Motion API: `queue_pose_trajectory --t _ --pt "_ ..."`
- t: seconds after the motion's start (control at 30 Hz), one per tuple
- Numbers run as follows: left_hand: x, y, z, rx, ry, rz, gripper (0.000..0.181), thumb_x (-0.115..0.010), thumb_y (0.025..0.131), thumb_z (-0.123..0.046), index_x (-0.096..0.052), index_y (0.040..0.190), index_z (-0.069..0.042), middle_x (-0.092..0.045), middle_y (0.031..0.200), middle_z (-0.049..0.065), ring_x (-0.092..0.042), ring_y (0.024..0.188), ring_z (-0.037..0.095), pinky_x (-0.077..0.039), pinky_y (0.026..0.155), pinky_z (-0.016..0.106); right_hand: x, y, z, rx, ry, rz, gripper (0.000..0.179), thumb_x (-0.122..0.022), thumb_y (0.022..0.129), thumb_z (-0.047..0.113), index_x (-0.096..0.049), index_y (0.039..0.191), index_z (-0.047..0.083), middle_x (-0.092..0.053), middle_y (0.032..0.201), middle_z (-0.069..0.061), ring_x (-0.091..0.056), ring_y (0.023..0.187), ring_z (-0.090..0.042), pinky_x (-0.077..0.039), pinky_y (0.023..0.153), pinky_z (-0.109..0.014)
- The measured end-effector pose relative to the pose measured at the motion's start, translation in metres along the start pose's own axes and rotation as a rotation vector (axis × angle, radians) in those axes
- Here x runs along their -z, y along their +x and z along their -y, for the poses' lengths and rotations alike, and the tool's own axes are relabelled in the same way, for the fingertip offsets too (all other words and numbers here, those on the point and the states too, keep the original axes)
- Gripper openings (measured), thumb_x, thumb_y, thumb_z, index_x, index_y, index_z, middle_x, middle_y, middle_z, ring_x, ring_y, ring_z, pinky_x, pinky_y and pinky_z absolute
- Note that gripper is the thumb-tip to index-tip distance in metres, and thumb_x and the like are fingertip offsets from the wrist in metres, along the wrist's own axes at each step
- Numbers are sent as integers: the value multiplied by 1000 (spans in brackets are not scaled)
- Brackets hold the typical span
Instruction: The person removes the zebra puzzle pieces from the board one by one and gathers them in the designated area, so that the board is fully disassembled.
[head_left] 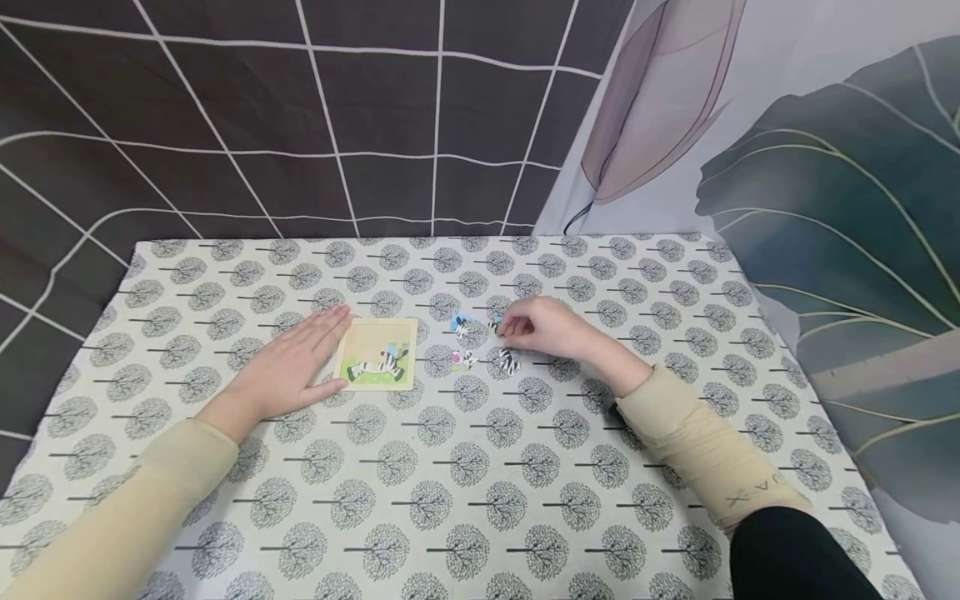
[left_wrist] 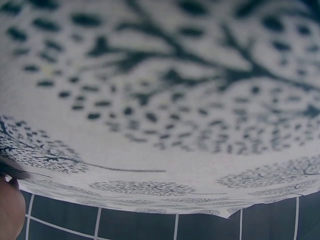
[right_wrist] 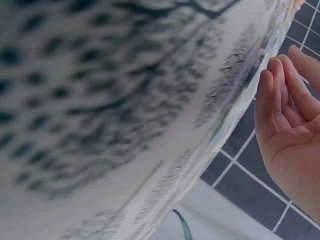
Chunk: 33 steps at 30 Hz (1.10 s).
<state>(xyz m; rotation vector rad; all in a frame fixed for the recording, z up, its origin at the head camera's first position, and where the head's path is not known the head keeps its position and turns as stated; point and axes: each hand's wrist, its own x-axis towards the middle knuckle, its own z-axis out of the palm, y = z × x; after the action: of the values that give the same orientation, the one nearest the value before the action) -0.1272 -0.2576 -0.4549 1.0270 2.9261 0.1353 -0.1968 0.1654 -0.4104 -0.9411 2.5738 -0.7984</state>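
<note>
A square wooden puzzle board [head_left: 378, 323] with a partly filled zebra picture lies left of the middle of the table. My left hand [head_left: 292, 362] rests flat along its left edge, fingers straight and thumb at the lower corner. To the right are several loose zebra puzzle pieces, among them one with blue [head_left: 460, 323], one with pink [head_left: 464, 359] and a striped one [head_left: 509, 362]. My right hand [head_left: 543, 327], fingers loosely bent, is at another piece [head_left: 495, 324], partly hidden by the fingertips. In the right wrist view the fingers [right_wrist: 277, 95] show nothing held between them.
A white cloth with a tree print [head_left: 480, 500] covers the table. Behind it hangs a dark curtain with white grid lines [head_left: 375, 108]. A leaf-patterned curtain [head_left: 840, 250] hangs at the right.
</note>
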Motion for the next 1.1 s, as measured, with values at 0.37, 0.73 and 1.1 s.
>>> queue_pose_trajectory --t 0.37,0.73,1.1 --pt "-2 -2 1 2 -11 -29 92 -54 104 -53 -16 168 3 -19 177 21 -22 164 41 -2 138 33 -4 25 34 51 48 24 14 -77 94 8 -77 107 1 -79 99 -10 -74 91 -21 -65 90 -31" --pt "-1 -2 0 0 -3 -16 93 -53 105 -53 -16 168 3 -18 177 22 -21 164 42 -21 136 50 -32 62 62 90 53 86 15 -77 96 10 -77 110 4 -79 106 -8 -75 97 -18 -62 91 -20" --pt "1 0 -2 -1 2 -22 94 -53 104 -55 -14 169 2 -18 177 22 -21 164 41 -6 139 38 -46 91 83 110 -12 149 15 -79 95 11 -78 109 8 -78 107 -4 -72 98 -14 -58 92 -18"
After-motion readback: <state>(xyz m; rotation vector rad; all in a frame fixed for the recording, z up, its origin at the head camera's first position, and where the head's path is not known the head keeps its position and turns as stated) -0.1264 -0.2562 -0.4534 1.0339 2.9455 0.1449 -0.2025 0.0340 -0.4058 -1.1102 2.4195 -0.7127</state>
